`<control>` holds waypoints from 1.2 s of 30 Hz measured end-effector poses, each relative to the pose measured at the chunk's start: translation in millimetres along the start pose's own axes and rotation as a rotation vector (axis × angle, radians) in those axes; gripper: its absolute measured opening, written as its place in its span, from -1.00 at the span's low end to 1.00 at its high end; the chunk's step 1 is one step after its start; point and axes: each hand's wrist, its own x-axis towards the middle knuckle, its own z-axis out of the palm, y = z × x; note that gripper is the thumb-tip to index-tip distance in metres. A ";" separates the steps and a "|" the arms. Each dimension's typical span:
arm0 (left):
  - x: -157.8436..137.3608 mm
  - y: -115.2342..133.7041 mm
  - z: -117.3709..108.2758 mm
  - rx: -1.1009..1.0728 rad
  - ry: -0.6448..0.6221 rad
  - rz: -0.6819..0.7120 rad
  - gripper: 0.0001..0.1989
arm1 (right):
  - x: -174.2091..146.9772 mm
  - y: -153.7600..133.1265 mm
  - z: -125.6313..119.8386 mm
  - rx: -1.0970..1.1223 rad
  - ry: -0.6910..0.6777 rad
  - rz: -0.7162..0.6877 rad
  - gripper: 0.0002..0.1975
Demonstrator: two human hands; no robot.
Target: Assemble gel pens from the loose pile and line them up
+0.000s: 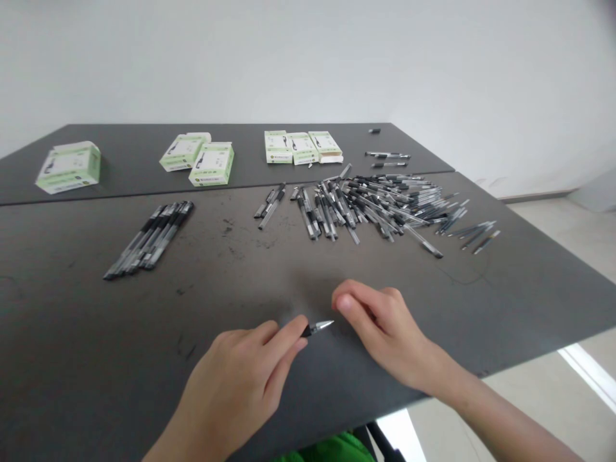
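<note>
Close to the near table edge, my left hand [253,369] is closed around a pen [317,328]. Its silver conical tip and a bit of dark grip stick out past the fingertips, pointing right; the rest is hidden in the hand. Just right of that tip, apart from it, is my right hand [385,324], curled with thumb against the bent index finger. Whatever those fingers may hold is hidden. Beyond both hands lies a large heap of pen parts and pens [366,205]. A neat row of capped black pens [151,237] lies to the left.
Green-and-white boxes stand along the back: one at far left [72,168], a pair [212,164], and three side by side [303,149]. A small pen group [271,205] lies left of the heap, thin refills [476,232] to its right. The dark table [96,346] ends at the right.
</note>
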 end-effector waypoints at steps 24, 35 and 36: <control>0.2 0.2 -0.6 0.021 0.061 0.044 -0.72 | -2.7 7.0 8.4 -0.278 -0.121 -0.401 -0.71; 0.0 -1.1 0.2 0.007 0.072 0.020 -0.74 | -2.9 1.6 2.3 -0.134 -0.051 -0.177 -0.66; -0.2 -1.3 0.4 0.009 0.070 0.017 -0.74 | -3.4 2.6 1.3 -0.132 -0.020 -0.205 -0.71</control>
